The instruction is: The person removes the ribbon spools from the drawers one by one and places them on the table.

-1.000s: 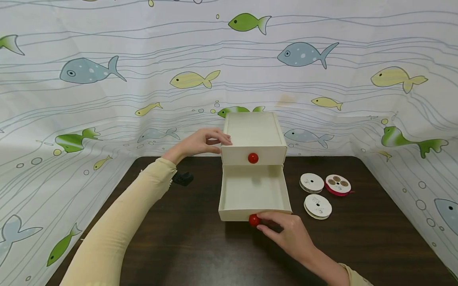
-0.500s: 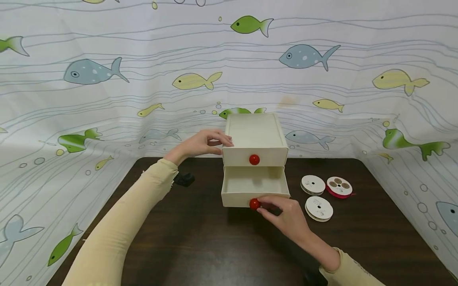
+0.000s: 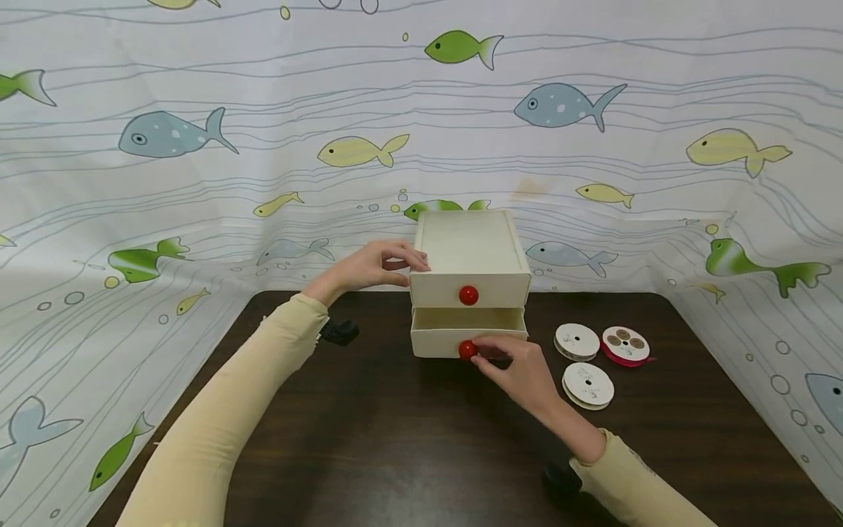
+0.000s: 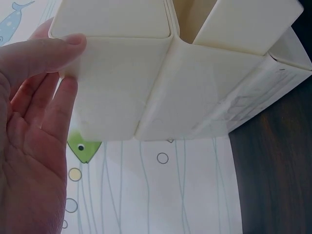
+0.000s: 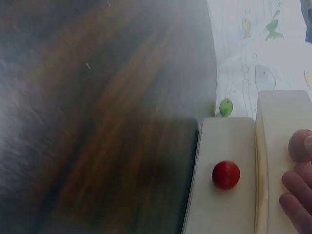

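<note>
A cream drawer unit (image 3: 470, 241) with red ball knobs stands at the middle back of the dark table. My left hand (image 3: 372, 265) holds its upper left corner, fingers over the top; in the left wrist view the thumb (image 4: 58, 51) lies across the side panel's edge. My right hand (image 3: 516, 366) pinches the red knob (image 3: 467, 350) of the drawer (image 3: 435, 342) below the top one, which is pulled out a little. In the right wrist view another red knob (image 5: 225, 174) shows on a lower front; my right fingers (image 5: 295, 190) appear at the right edge.
To the right of the unit lie white ribbon spools: one at the back (image 3: 577, 342), one nearer (image 3: 588, 386), and one with red ribbon (image 3: 626, 346). A fish-patterned cloth (image 3: 461, 168) hangs behind and beside the dark wooden table (image 3: 369, 446).
The drawer has slid inward, from far out to mostly in, with my right hand moving away from me on its knob. My left hand has stayed on the unit's corner.
</note>
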`<state>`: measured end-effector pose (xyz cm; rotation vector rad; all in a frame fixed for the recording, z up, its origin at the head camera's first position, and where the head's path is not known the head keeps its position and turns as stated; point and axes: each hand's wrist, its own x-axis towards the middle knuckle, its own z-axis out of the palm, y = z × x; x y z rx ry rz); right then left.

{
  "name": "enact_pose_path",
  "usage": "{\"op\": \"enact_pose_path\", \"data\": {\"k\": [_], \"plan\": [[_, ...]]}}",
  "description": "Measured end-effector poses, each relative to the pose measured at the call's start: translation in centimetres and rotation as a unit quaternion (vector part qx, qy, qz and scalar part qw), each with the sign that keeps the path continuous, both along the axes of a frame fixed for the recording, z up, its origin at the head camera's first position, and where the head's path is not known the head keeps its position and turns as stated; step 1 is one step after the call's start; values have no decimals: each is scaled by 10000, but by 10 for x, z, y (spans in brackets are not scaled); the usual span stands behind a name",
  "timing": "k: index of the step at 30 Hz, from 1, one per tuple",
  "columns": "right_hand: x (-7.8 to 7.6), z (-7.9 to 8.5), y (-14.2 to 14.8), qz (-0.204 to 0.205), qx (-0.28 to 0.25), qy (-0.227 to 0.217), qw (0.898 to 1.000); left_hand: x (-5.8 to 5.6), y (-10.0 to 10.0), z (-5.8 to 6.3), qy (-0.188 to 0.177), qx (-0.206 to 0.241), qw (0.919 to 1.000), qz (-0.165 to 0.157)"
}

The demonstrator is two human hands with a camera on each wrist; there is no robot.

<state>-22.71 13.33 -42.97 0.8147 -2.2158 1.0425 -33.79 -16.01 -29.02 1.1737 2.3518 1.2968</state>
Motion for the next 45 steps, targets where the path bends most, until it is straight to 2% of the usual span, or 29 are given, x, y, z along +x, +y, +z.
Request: {"op": "enact_pose_path", "data": {"k": [9, 17, 24, 30, 38, 41, 45], "plan": [[-24, 3, -4, -70, -228, -367, 9990, -2, 0, 1, 39, 27, 10000, -34], [-34, 1, -7, -248, -269, -479, 9982, -1, 0, -2, -15, 35, 10000, -57], [-36, -1, -9, -344, -456, -580, 9967, -1, 1, -3, 31, 0, 9999, -101], [-36, -4, -14, -499, -747, -642, 9939, 0, 0, 0, -80, 44, 10000, -36], [-28, -21, -23, -981, -1488, -889, 9800, 0, 0, -3, -110, 69, 9999, -58], [-25, -29, -26, -1236, -1600, -858, 9756, 0, 0, -3, -107, 94, 9999, -52], [-22, -36, -33, -1435, -1631, -1056, 9704, -2, -1, -1, -91, 114, 9999, -40]]}}
